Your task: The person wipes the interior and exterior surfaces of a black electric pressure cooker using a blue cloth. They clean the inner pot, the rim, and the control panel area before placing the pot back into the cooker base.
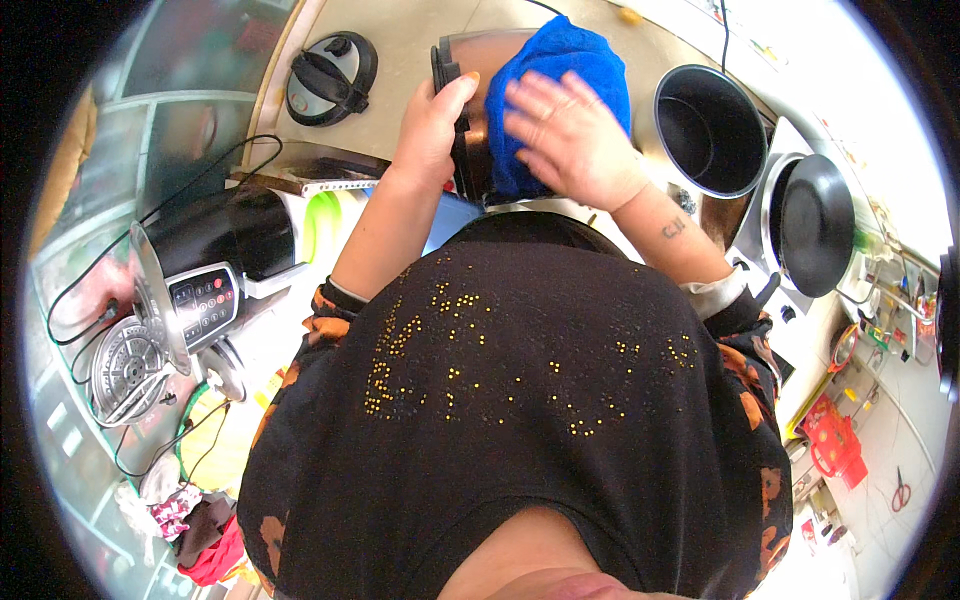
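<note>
A copper-coloured cooker body (480, 56) with a black rim lies on its side on the counter. My left hand (435, 124) grips its black rim at the left, thumb over the edge. Over the right part of the body a blue cloth (555, 45) is draped, and my right hand (566, 135) presses flat on it, slightly blurred, fingers spread. A round lid with a black handle (330, 79) rests to the left. The dark inner pot (709, 131) stands to the right of the cloth. The underside of the cooker body is hidden.
A black frying pan (817, 225) sits on the stove at the right. Below the counter's left edge are an appliance with a button panel (202, 304), a perforated steel disc (131, 364) and a looping black cord (75, 281). A red jug (836, 450) stands at the lower right.
</note>
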The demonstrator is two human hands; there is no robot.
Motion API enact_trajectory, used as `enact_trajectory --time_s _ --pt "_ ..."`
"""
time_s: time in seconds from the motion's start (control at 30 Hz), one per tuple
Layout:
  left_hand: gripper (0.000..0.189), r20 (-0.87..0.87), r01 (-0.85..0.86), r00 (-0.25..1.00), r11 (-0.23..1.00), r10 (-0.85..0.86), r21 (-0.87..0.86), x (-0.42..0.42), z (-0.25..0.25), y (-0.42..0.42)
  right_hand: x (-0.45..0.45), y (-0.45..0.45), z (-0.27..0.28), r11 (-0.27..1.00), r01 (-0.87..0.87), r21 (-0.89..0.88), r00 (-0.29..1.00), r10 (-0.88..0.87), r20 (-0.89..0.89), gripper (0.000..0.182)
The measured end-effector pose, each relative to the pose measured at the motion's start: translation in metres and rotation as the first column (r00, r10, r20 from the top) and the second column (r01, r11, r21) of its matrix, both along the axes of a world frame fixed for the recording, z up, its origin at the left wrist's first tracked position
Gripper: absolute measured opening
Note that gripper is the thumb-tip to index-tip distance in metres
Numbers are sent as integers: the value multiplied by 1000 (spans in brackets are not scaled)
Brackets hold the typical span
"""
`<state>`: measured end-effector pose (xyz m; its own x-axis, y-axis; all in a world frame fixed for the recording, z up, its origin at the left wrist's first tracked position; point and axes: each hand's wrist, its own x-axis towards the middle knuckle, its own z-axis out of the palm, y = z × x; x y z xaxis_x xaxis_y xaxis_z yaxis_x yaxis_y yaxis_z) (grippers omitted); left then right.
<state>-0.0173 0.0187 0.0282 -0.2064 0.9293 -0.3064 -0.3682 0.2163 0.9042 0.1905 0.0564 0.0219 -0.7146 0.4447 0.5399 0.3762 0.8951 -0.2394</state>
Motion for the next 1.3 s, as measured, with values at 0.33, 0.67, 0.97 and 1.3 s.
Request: enact_trajectory --time_s 0.33,0.67,0.97,1.3 --pt "20 104 -252 964 964 243 89 37 -10 -2 -24 49 -22 921 373 -110 904 -388 -181 38" --pt "24 69 -253 967 956 245 150 52 -7 -17 -2 28 -17 973 214 -93 928 -232 -293 25" --pt "21 207 -124 975 976 85 181 58 -19 -20 -39 -30 -31 878 304 -371 828 -436 -353 19" --pt "37 264 23 963 991 -58 134 57 -36 -35 -15 4 -51 754 552 -356 665 -656 -358 18"
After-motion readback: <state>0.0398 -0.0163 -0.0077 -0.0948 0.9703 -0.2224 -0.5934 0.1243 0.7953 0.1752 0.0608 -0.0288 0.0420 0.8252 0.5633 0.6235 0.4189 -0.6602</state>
